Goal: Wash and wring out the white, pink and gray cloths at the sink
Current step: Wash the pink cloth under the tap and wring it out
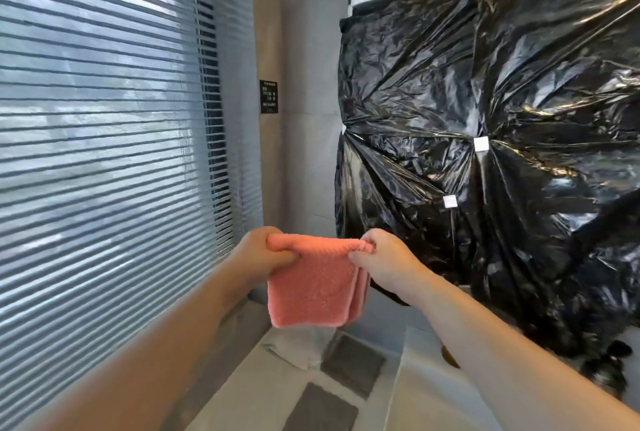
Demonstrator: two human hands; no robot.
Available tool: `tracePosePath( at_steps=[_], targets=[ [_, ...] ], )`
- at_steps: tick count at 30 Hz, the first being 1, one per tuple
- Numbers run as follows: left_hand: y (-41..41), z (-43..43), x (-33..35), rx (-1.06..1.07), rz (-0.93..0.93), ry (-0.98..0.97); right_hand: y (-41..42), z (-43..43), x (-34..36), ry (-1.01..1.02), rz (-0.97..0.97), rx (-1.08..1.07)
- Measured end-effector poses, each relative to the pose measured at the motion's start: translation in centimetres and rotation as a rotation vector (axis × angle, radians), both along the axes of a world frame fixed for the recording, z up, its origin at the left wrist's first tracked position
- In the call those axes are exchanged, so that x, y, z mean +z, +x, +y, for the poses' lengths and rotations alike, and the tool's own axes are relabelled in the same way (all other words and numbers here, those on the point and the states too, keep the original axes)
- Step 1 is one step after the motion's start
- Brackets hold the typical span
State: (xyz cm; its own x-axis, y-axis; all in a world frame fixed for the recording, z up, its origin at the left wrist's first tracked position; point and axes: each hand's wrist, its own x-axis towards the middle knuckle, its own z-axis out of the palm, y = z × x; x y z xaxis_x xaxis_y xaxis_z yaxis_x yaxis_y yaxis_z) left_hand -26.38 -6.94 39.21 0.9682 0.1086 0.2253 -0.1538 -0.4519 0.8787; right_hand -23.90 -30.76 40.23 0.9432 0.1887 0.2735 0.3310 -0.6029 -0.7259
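A folded pink cloth [313,283] hangs in the air in front of me, held up by its top edge. My left hand [263,254] grips its left corner and my right hand [384,257] pinches its right corner. Below it on the counter lie a white cloth [294,347] and two gray cloths, one [353,363] further back and one [320,410] nearer to me. The white sink [426,392] sits at the lower right, partly hidden by my right forearm.
Closed window blinds [104,136] fill the left side. Black plastic sheeting [502,153] covers the mirror on the wall to the right. A small black sign [268,96] is on the wall between them. The grey counter [242,389] runs under the window.
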Motion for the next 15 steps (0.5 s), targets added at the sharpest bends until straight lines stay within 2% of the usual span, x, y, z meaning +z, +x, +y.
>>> tracePosePath(
  at_steps=[2, 4, 7, 10, 12, 15],
  targets=[
    [2.0, 1.2, -1.3, -0.013, 0.019, -0.274, 1.5, 1.8, -0.9, 0.150, 0.092, 0.006],
    [4.0, 2.1, -2.7, -0.004, 0.062, -0.539, 2.4, 3.6, -1.9, 0.391, 0.170, 0.021],
    [6.4, 2.9, -5.4, -0.001, 0.200, -0.753, 2.9, 5.7, -5.7, 0.850, 0.502, 0.092],
    [8.0, 4.0, -9.9, 0.073, 0.409, -0.819, 2.6, 8.1, -11.7, 0.892, 0.796, 0.012],
    [7.5, 5.0, -14.2, -0.037, 0.595, -0.809, 2.8, 9.2, -16.3, 0.890, 0.839, -0.126],
    [4.9, 6.9, -22.4, -0.173, 0.821, -0.670, 2.8, 10.5, -22.7, 0.843, 0.957, -0.249]
  ],
)
